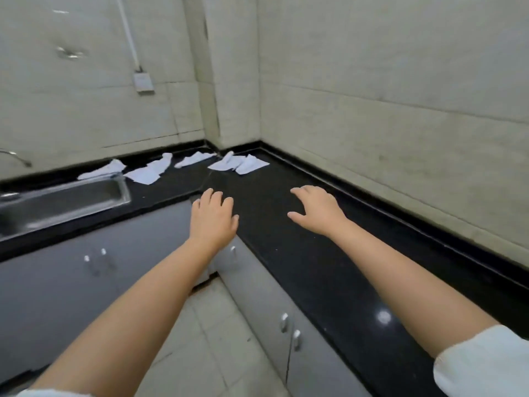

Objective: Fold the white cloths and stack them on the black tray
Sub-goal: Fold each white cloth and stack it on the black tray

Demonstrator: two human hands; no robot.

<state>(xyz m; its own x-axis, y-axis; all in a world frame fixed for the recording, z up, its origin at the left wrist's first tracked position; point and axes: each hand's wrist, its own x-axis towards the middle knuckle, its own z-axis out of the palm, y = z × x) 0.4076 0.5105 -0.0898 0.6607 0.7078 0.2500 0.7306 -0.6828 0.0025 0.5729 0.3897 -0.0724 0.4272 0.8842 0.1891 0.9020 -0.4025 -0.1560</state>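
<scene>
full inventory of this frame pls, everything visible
cloths: about five, white, unfolded, scattered along the back of the counter
counter: one, black, L-shaped, runs along both walls
sink: one, steel, set in the counter at left
faucet: one, metal, behind the sink, mostly cut off
cabinets: grey, with metal handles, under the counter
socket: one, white, on the left wall
tray: none visible
left hand: open, empty, at the counter edge
right hand: open, empty, over the counter

Bare forearms; bare left hand [213,219] and right hand [316,209]; short white sleeves [483,365].
</scene>
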